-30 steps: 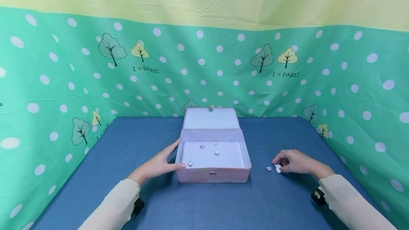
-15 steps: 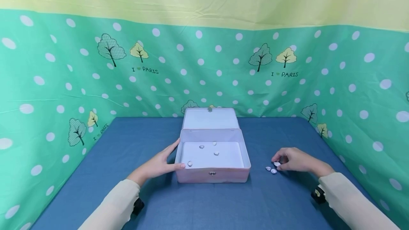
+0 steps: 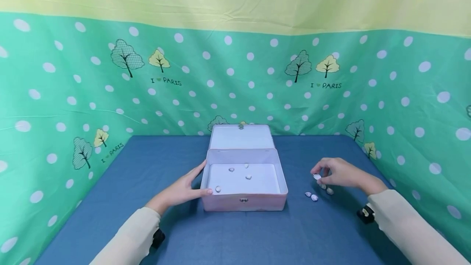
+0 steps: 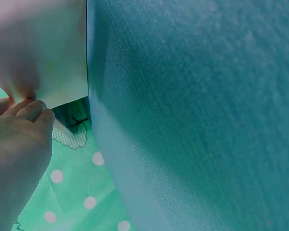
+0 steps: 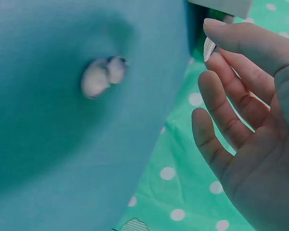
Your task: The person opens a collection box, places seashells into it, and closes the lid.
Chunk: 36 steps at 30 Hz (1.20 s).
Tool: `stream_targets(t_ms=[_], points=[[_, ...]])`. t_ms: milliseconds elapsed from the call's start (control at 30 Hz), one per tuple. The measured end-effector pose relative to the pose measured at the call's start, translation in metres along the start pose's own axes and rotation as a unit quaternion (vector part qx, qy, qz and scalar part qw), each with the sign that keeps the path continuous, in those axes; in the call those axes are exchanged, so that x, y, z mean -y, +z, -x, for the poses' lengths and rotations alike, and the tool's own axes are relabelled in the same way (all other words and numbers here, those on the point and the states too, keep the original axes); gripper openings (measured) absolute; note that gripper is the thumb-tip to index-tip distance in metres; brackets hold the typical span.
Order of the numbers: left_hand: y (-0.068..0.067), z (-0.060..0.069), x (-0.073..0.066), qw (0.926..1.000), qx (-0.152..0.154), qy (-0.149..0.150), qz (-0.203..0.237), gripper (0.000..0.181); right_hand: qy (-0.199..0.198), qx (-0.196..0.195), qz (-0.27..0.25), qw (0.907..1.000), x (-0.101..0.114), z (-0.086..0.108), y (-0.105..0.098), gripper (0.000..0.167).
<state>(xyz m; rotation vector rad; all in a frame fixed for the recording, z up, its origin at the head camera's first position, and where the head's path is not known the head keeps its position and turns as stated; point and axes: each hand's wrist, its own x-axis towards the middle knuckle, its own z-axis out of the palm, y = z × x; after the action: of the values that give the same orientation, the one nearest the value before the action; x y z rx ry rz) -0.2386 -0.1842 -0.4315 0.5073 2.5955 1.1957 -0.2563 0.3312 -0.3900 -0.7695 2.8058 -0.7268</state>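
Lifted off the table since the earlier frame, the right hand [image 3: 340,174] now shows two small whitish oval shells [image 3: 326,189] beneath it, while the left hand has stayed put. Thumb and finger pinch one small white ribbed oval shell [image 3: 317,177]; in the right wrist view it shows nearly edge-on, the remaining fingers loosely spread. Its long axis appears to slant across the pinch in the head view. From it, the open pale-pink rectangular metal box [image 3: 263,203] lies to the left, well apart, with the near right corner of its rim closest. Four similar shells [image 3: 248,177] lie scattered on the box floor. The left hand [image 3: 182,189] touches the opposite side, spread wide, thumb on the front left rim and fingers along the outer wall. Two more shells [image 3: 311,196] rest on the blue table [image 3: 254,240] between box and right hand, slightly nearer the person.
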Motion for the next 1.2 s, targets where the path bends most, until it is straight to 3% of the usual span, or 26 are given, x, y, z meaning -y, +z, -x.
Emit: stream_targets(t_ms=[233,600,1000,1200], points=[[-0.001,0.001,0.001,0.9999,0.0,0.01,0.004,0.101,-0.005,-0.027,0.006,0.9996,0.009,-0.005,-0.009,0.023],[-0.001,0.001,0.0,0.9999,0.0,0.01,-0.001,0.101,-0.012,-0.018,0.023,0.9995,0.025,-0.023,-0.012,0.023],[-0.001,0.001,0.0,0.9999,-0.003,0.012,-0.005,0.1,-0.08,-0.011,0.037,0.996,0.06,-0.061,-0.012,0.022],[-0.002,0.002,-0.001,0.9999,-0.003,0.011,0.0,0.101,-0.095,-0.001,0.035,0.9949,0.082,-0.083,-0.01,0.023]])
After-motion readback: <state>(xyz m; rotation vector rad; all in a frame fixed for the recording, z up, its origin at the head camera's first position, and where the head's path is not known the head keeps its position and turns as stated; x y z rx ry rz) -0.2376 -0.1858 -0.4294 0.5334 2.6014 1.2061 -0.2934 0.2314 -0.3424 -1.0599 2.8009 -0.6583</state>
